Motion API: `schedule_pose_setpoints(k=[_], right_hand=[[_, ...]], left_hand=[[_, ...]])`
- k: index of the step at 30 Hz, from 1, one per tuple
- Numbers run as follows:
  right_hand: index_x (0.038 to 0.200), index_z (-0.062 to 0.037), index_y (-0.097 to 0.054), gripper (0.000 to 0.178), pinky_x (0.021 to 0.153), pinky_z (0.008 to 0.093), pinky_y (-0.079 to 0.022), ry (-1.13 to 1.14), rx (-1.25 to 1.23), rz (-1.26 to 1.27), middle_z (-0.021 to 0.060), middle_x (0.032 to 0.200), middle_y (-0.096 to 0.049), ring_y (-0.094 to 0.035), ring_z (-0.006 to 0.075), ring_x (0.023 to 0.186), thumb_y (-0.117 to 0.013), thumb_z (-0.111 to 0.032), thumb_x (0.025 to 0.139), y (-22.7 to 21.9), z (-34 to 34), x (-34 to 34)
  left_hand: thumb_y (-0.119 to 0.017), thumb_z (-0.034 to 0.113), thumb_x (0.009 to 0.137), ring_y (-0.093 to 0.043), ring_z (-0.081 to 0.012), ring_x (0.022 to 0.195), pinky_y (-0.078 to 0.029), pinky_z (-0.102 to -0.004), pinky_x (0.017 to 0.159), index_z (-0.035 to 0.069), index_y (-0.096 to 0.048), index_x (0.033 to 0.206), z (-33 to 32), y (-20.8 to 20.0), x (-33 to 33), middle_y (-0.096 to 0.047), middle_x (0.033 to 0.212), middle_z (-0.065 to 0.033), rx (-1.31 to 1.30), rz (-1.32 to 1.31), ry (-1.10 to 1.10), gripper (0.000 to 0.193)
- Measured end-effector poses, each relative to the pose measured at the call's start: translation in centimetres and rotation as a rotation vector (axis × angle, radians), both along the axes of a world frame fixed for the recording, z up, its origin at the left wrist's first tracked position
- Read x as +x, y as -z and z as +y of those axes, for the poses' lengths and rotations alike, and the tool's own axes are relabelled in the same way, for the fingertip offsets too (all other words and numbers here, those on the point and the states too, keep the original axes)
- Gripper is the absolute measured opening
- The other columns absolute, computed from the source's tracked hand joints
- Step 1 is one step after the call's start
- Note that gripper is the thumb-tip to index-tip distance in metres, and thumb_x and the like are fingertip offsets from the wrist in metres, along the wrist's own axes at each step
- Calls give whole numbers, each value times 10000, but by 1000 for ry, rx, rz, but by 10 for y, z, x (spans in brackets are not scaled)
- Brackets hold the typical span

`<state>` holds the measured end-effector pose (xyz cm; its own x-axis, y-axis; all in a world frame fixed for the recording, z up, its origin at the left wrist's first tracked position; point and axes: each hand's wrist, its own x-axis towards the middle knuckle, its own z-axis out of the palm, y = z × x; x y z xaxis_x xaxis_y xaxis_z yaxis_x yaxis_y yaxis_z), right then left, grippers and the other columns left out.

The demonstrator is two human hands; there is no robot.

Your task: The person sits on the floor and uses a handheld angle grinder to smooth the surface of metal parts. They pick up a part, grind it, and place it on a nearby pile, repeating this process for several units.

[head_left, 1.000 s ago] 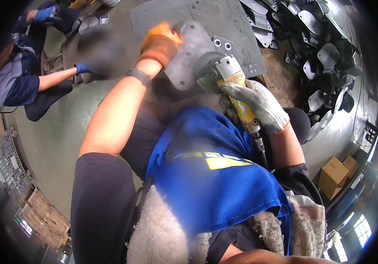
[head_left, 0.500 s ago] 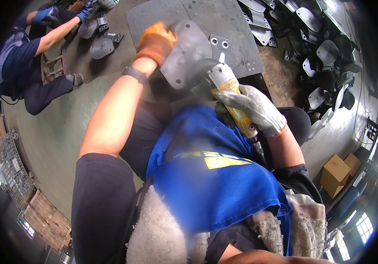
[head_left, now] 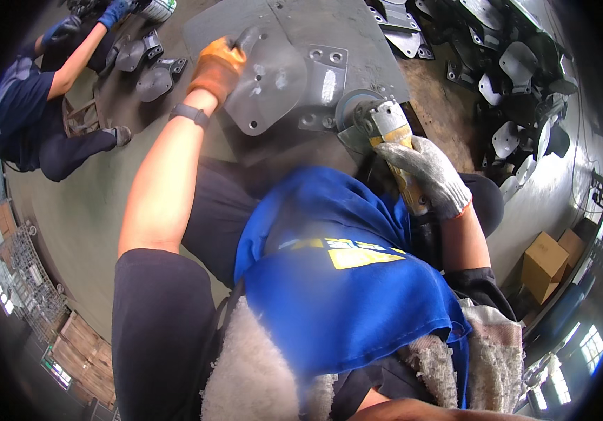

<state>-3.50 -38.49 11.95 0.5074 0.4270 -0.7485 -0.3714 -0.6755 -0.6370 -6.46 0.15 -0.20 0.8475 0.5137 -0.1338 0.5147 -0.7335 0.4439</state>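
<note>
My left hand (head_left: 217, 69), in an orange glove, is closed on the upper left edge of a grey metal bracket (head_left: 270, 88). The bracket has a broad rounded plate with several holes and a flange (head_left: 326, 77) with bolt holes on its right side. A shiny pale patch shows on the flange. In a grey-white knit glove, my right hand (head_left: 428, 172) grips the body of a yellow angle grinder (head_left: 401, 137). Its disc (head_left: 355, 107) is at the lower right of the flange; whether they touch, I cannot tell.
A dark metal worktop (head_left: 358, 35) lies under the bracket. Many similar brackets (head_left: 519, 63) are heaped at the right. Two more brackets (head_left: 154, 81) lie at the left, near a co-worker in blue gloves (head_left: 115, 12). Cardboard boxes (head_left: 544, 266) stand at the lower right.
The grinder has moved right, off the rounded plate to beside the flange. My left hand and the bracket have shifted left, and more of the flange now shows.
</note>
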Motion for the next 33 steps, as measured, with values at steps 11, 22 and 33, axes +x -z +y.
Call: schedule_pose_setpoints(k=[11, 22, 33], right_hand=[[1165, 18, -669, 375, 580, 224, -533, 29, 308, 239, -8, 834, -686, -667, 85, 693, -693, -317, 998, 27, -1, -1], [1212, -17, -664, 396, 695, 265, -571, -94, 479, 16, 66, 948, -710, -685, 125, 793, -716, -331, 976, 37, -4, 8], [1169, -7, -646, 411, 591, 257, -542, -111, 572, -68, 64, 876, -683, -652, 129, 679, -719, -363, 976, 53, -5, 15]], left_hand=[[-595, 538, 981, -648, -484, 972, -544, -483, 870, 5, -721, 975, 5, 9, -4, -716, 990, -253, 71, -98, 62, 548], [-560, 238, 961, -639, -497, 931, -531, -521, 812, -1, -682, 920, 10, 18, -7, -694, 921, -272, 184, -175, 172, 272], [-559, 488, 1010, -652, -485, 974, -536, -498, 864, 27, -733, 957, 6, 8, -5, -717, 982, -257, 166, -125, 129, 496]])
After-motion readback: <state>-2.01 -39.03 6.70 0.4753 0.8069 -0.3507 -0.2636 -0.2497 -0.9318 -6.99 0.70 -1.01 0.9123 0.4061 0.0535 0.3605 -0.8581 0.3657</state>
